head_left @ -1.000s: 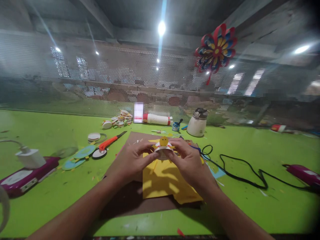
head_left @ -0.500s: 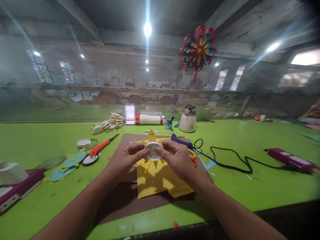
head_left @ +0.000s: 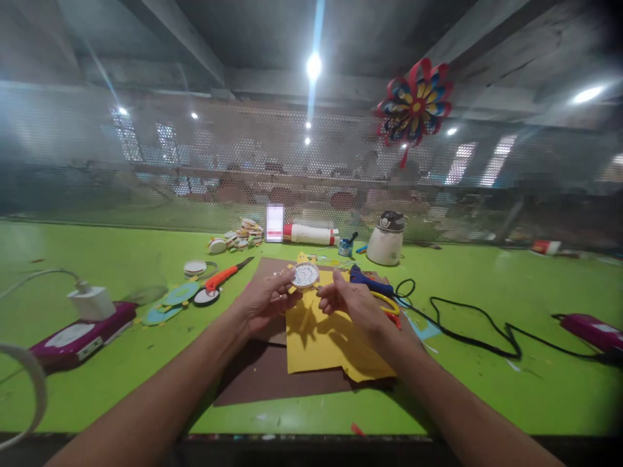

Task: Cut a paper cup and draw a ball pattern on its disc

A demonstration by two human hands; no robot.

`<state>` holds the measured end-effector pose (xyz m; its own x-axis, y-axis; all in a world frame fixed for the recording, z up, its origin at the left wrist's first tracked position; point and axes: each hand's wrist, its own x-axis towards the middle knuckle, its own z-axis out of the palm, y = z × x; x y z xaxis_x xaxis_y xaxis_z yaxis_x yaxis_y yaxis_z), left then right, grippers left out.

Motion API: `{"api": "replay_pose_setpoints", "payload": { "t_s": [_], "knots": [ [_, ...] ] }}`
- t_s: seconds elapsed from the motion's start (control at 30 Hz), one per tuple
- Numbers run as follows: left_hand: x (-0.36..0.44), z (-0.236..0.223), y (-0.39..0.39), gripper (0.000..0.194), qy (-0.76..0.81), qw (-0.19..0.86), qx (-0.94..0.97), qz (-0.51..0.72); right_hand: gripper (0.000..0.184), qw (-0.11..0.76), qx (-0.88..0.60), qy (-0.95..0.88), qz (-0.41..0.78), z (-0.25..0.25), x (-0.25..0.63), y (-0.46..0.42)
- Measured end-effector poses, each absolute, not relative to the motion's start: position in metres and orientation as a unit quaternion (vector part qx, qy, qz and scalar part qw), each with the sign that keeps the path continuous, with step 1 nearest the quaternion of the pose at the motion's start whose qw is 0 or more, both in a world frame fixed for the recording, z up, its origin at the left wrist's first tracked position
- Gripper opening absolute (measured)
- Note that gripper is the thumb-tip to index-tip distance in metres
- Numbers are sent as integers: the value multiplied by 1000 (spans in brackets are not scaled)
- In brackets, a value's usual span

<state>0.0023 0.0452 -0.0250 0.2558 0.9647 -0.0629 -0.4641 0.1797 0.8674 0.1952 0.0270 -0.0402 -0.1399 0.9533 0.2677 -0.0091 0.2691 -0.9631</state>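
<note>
My left hand (head_left: 263,299) pinches a small round white paper disc (head_left: 305,275) with yellow points around its rim, holding it upright above the table. Just to the right of the disc, my right hand (head_left: 351,301) has its fingers curled, fingertips close to the disc's lower edge; I cannot see whether they touch it. Under both hands lies yellow paper (head_left: 321,340) on a brown sheet (head_left: 257,376). The table (head_left: 487,363) is bright green.
An orange-handled cutter (head_left: 224,276) and blue and white paper circles (head_left: 178,296) lie to the left. A blue glue gun (head_left: 370,282) with a black cord (head_left: 467,327), a white pot (head_left: 385,239), a glue tube (head_left: 311,233), magenta devices (head_left: 80,337) at both sides, mesh screen behind.
The disc has been raised and turned so its flat face points toward me. My right hand has slipped off to the disc's lower right, leaving it pinched in the left.
</note>
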Motion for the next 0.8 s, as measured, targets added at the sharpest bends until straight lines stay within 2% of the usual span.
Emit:
{"api": "replay_pose_setpoints", "payload": {
  "t_s": [0.3,0.6,0.8],
  "knots": [
    [-2,-23,50,9,361,694,336,524,62,519,-443,-627,376,-45,197,35],
    [-13,-34,68,15,394,685,322,521,41,466,-466,-716,229,-51,195,30],
    [-18,-37,74,23,417,675,313,522,39,443,-463,-747,179,-46,193,25]
  ]
}}
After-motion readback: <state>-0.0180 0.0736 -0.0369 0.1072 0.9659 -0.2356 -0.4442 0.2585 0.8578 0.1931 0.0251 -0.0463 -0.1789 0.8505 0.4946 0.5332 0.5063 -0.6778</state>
